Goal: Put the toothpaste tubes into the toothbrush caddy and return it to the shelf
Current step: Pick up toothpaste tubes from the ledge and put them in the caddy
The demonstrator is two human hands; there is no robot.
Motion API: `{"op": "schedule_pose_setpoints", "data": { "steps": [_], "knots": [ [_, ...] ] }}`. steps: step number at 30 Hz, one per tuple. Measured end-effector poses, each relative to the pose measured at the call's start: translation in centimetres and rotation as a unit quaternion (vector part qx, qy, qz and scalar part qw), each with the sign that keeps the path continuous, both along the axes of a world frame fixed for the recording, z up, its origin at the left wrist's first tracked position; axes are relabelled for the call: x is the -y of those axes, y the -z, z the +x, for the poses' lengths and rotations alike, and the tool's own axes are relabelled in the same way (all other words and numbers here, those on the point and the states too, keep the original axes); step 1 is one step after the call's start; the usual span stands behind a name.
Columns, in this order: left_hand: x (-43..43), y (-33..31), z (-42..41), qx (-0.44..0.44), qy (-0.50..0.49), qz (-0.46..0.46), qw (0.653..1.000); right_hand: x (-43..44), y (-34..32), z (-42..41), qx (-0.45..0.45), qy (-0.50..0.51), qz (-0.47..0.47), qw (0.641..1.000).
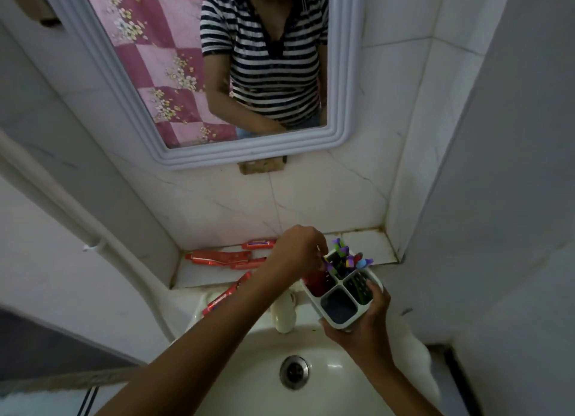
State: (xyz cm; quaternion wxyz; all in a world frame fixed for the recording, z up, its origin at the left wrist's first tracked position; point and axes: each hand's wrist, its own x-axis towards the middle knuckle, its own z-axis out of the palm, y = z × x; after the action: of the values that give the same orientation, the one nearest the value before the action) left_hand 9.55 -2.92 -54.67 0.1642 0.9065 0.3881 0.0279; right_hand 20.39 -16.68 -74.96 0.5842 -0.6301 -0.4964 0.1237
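Four toothpaste tubes [217,256], one caddy [340,294]

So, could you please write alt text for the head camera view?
Over a white sink, the right hand holds a white four-compartment caddy of toothbrushes, while the left hand pushes a red toothpaste tube into it. More red tubes lie on the tiled shelf below a mirror.

A narrow white tiled shelf [367,244] with stained grout runs along the wall behind the white ceramic sink [336,369]. Just left of the left hand [298,250], several flattened red toothpaste tubes [221,257] lie on it in a loose cluster. Below that hand's wrist, one more red tube [225,295] rests slantwise across the shelf's front edge onto the sink's rim.
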Motion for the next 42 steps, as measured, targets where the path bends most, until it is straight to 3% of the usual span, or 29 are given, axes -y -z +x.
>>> {"op": "schedule_pose_setpoints", "data": {
  "steps": [3, 6, 8, 12, 17, 21, 23, 25, 27, 30, 33, 35, 42],
  "knots": [
    [-1.5, 0.2, -1.6, 0.078, -0.057, -0.073, 0.993, 0.1, -0.3, -0.2, -0.006, 0.002, 0.013, 1.000],
    [-4.6, 2.0, -5.4, 0.079, -0.146, 0.008, 0.986, 0.0, -0.5, -0.4, -0.012, 0.012, 0.012, 1.000],
    [-6.8, 4.3, -8.7, 0.002, -0.178, 0.072, 0.981, -0.2, -0.3, -0.4, -0.004, 0.014, 0.001, 1.000],
    [-9.4, 8.5, -13.8, -0.277, -0.183, 0.094, 0.939, -0.3, 0.1, -0.2, 0.002, 0.001, -0.002, 1.000],
    [-12.2, 12.2, -16.7, -0.368, -0.140, 0.159, 0.905, -0.2, 0.0, -0.1, 0.008, -0.004, 0.003, 1.000],
    [-12.7, 10.6, -16.4, -0.275, -0.155, 0.176, 0.932, -0.2, 0.2, 0.0, -0.002, -0.006, -0.009, 1.000],
    [-11.5, 8.5, -15.5, -0.130, -0.221, 0.189, 0.948, -0.2, 0.6, 0.1, -0.004, -0.008, -0.016, 1.000],
    [-9.6, 6.3, -14.3, 0.070, -0.287, 0.177, 0.939, -0.2, 0.8, 0.0, -0.011, -0.011, -0.020, 1.000],
    [-7.1, 3.5, -12.4, 0.235, -0.277, 0.144, 0.920, -0.3, 0.7, -0.1, -0.019, -0.011, -0.020, 1.000],
    [-3.3, -0.3, -8.9, 0.379, -0.219, 0.007, 0.899, -0.4, 0.6, -0.3, -0.024, -0.003, -0.014, 1.000],
    [-0.8, -1.7, -5.9, 0.404, -0.185, -0.141, 0.884, -0.5, 0.1, -0.4, -0.036, 0.002, -0.005, 0.999],
    [-0.1, -1.2, -4.5, 0.360, -0.177, -0.193, 0.895, -0.4, -0.2, -0.4, -0.037, -0.006, -0.011, 0.999],
    [-0.4, -0.2, -2.6, 0.157, -0.095, -0.164, 0.969, -0.2, -0.2, -0.3, -0.036, -0.011, -0.016, 0.999]
  ]
}}
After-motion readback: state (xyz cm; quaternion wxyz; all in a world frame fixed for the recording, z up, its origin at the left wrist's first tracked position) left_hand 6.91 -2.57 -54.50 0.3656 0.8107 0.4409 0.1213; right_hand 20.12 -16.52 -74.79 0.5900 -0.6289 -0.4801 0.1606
